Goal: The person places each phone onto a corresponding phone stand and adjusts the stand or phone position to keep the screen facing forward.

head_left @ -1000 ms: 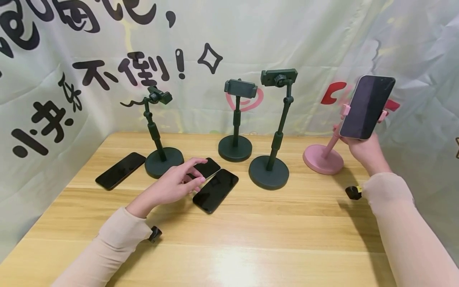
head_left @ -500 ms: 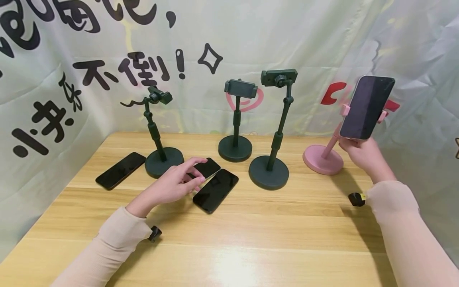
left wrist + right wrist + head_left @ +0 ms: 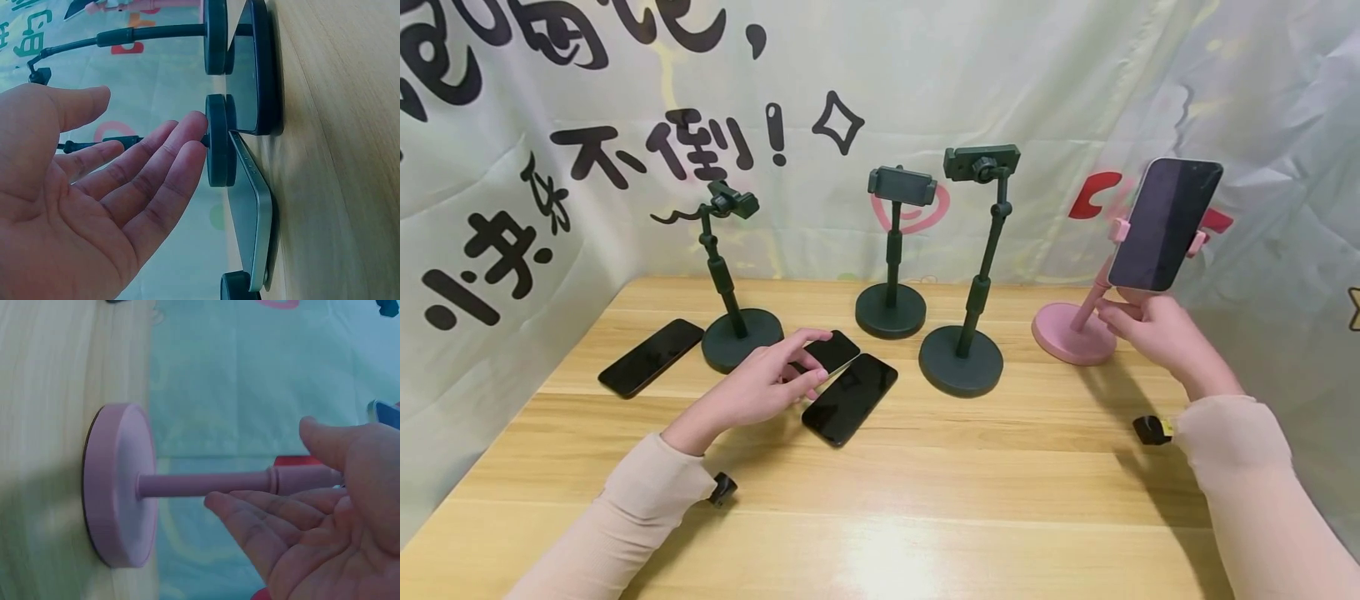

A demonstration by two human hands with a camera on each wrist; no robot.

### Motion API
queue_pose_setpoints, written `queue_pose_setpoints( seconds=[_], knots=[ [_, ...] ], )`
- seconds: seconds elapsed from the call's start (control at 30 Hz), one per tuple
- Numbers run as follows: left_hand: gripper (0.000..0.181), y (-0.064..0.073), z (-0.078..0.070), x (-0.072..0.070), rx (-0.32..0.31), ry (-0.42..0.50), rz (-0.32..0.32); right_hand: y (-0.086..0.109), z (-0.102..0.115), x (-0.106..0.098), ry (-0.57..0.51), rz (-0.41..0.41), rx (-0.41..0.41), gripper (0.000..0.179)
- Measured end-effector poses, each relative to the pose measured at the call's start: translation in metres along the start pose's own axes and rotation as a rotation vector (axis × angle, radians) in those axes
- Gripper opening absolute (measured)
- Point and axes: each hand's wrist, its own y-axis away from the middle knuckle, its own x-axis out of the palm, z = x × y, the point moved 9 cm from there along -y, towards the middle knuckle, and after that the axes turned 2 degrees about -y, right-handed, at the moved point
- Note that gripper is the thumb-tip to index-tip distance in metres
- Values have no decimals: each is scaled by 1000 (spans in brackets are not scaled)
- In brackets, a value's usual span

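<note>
Over two black phones my left hand (image 3: 763, 385) hovers with loosely bent fingers. In the left wrist view its palm shows bare, fingertips apart from the silver-edged phone (image 3: 251, 212) and the dark-edged phone (image 3: 267, 69). A pink phone stand (image 3: 1073, 333) stands at the right, its clamp holding a phone (image 3: 1165, 223) tilted upright. My right hand (image 3: 1168, 337) is just below that phone, beside the stand's stem. From the right wrist, the thumb and fingers are spread around the pink stem (image 3: 206, 484) without closing on it.
Three dark green phone stands hold no phone: one at left (image 3: 742, 340), one at the back (image 3: 891, 312) and one at centre (image 3: 961, 362). Another black phone (image 3: 651, 358) lies at the left on the wooden table (image 3: 925, 500). A printed cloth (image 3: 1037, 83) hangs behind.
My right hand has come down from behind the clamped phone to the stem, its fingers loosening. The phone stays in the pink clamp. My left hand has kept still.
</note>
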Motion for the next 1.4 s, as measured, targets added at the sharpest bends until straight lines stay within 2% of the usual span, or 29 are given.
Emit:
queue_pose_setpoints(
  seconds=[0.2, 0.47, 0.57, 0.77, 0.9, 1.07, 1.23, 1.4],
  knots=[
    [54, 0, 0, 0, 3, -1, 3, 7, 10, 1, 45, 12, 26, 57],
    [54, 0, -2, 2, 4, 4, 16, 12, 29, 7, 84, 34, 77, 68],
    [55, 0, -4, 4, 3, 9, 29, 13, 38, 11, 89, 33, 56, 69],
    [55, 1, -9, 8, 5, -7, 42, 12, 53, 23, 26, 60, 5, 82],
    [55, 1, -16, 12, 17, -17, 64, 12, 69, 28, 36, 20, -49, 78],
    [56, 4, -27, 20, 28, -28, 103, 12, 87, 35, 35, -13, -80, 76],
    [55, 7, -37, 27, 61, -73, 110, 8, 103, 47, -47, -5, -131, 75],
    [54, 9, -46, 32, 113, -78, 124, 6, 114, 55, -58, -7, -141, 74]
  ],
)
